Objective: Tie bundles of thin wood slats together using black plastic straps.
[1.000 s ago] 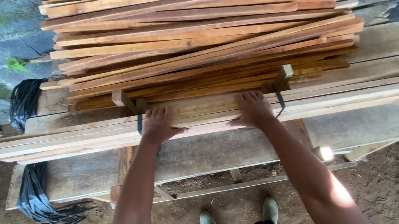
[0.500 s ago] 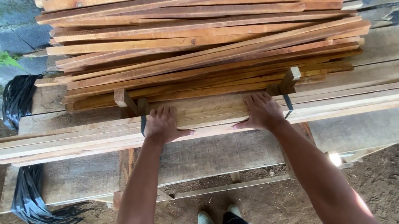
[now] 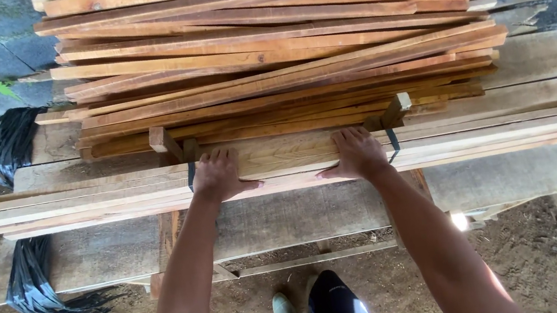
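Fingers flat on top: left hand and right hand press palms down on the bundle of slats, thumbs hooked over its near edge, nothing clamped. That bundle lies across the front of the table, before the loose stack of boards. Looks like squaring-up; a lift would need both hands to curl under. Black straps mostly hidden; bundle's underside unseen.

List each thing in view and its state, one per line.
Left hand: flat on the bundle of slats.
Right hand: flat on the same bundle.
Bundle of slats: level, two black straps round it.
Loose slat pile: stacked unevenly behind.
Black strapping: hanging off workbench.
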